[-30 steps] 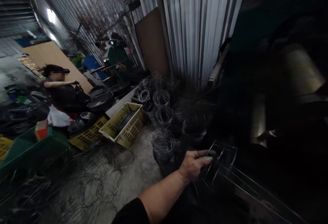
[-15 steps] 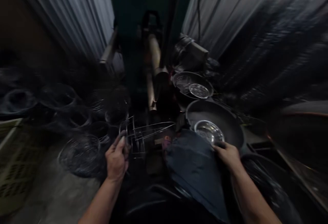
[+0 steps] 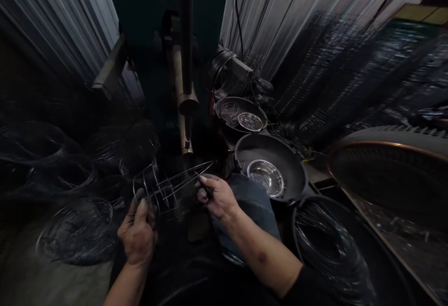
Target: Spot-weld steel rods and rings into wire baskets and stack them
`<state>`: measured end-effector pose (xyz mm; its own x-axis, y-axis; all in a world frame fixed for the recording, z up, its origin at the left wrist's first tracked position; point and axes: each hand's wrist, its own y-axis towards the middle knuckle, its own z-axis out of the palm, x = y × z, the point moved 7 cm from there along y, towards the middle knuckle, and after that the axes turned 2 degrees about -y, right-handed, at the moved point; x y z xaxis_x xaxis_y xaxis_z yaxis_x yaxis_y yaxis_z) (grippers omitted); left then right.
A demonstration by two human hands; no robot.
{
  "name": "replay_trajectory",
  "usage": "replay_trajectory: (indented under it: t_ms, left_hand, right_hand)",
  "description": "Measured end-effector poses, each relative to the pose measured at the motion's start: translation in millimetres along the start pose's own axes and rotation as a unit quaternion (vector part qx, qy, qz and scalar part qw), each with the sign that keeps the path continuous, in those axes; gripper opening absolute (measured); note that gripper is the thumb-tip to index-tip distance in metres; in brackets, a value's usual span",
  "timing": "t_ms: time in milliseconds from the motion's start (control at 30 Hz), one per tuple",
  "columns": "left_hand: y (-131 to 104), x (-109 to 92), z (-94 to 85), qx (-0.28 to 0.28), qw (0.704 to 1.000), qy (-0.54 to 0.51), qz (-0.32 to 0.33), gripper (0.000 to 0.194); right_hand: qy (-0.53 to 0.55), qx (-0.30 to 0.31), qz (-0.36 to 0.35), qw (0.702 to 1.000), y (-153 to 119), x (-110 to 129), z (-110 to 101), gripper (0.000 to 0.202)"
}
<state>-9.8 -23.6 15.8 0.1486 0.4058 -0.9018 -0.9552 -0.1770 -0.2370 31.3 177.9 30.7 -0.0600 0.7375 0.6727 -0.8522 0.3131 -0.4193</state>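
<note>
— What's in the hands?

— A wire frame (image 3: 164, 187), lying on its side in front of the dark machine (image 3: 182, 63). The left hand (image 3: 138, 233) is closed around the wide, ringed end, fingers curled over the wires. The right hand (image 3: 217, 196) pinches the narrow end, where the long wires run together to a point.

— So both hands are gripping it?

— Yes, 1 at each end, with the frame held in the air between them, above the person's lap. A blue cloth (image 3: 252, 203) lies on the knee just under the right wrist.

— What's around them?

— On the right, a dark pan (image 3: 290, 166) with a shiny steel bowl (image 3: 266, 177) sitting in it, just beside the right hand. Behind it stands a 2nd pan (image 3: 224, 128) holding a small wire basket and a steel dish. Coils of wire (image 3: 77, 231) lie on the floor to the left, near the left hand, and another big coil (image 3: 329, 250) sits low on the right. Corrugated metal sheets (image 3: 280, 25) form the walls.
</note>
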Motion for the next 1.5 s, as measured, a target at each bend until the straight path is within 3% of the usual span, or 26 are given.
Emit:
replay_trajectory:
  t_ms: [233,333,433,467,533,600,667,767,833,933,1133,1300,1500]
  left_hand:
    - [-1,7,1.2,-0.007,0.999,0.041,-0.003,0.053]
    - [-2,11,-11.5,-0.016,0.994,0.109,-0.011,0.052]
    - [2,14,-27.8,0.018,0.979,0.202,-0.024,0.053]
    - [3,12,-32.9,0.025,0.971,0.238,-0.018,0.053]
    - [5,-2,-36.8,0.025,0.947,0.317,0.053,0.056]
    - [1,-23,-21.2,0.057,0.897,0.396,0.188,0.06]
    - [-10,-34,10.4,0.144,0.822,0.466,0.294,0.063]
    - [-21,-24,54.2,0.282,0.717,0.557,0.311,0.055]
    - [-23,-14,71.9,0.339,0.676,0.592,0.279,0.046]
    - [-26,-8,86.3,0.367,0.656,0.601,0.271,0.037]
    - [-35,-25,102.2,0.322,0.613,0.618,0.373,0.031]
    - [-38,-39,114.9,0.284,0.564,0.642,0.435,0.036]
    - [-29,-47,128.4,0.28,0.523,0.65,0.475,0.036]
  right_hand:
    - [-0.009,-0.008,-0.031,0.999,8,3,3,0.023]
    - [-0.029,-0.021,-0.043,0.998,13,3,5,0.022]
    - [-0.051,-0.018,-0.056,0.997,11,4,9,0.019]
    - [-0.06,-0.015,-0.059,0.996,10,3,10,0.018]
    - [-0.08,-0.013,-0.064,0.995,7,1,10,0.017]
    - [-0.102,-0.015,-0.069,0.992,3,-1,9,0.017]
    - [-0.123,-0.015,-0.081,0.989,0,-3,7,0.015]
    - [-0.147,-0.017,-0.085,0.985,-7,-1,3,0.014]
    - [-0.152,-0.021,-0.078,0.985,-12,2,0,0.014]
    - [-0.146,-0.026,-0.075,0.986,-18,10,-7,0.015]
    - [-0.112,-0.046,-0.073,0.99,-19,16,-16,0.021]
    - [-0.095,-0.02,-0.036,0.995,-12,13,-9,0.026]
    - [-0.08,0.012,-0.032,0.996,12,14,3,0.028]
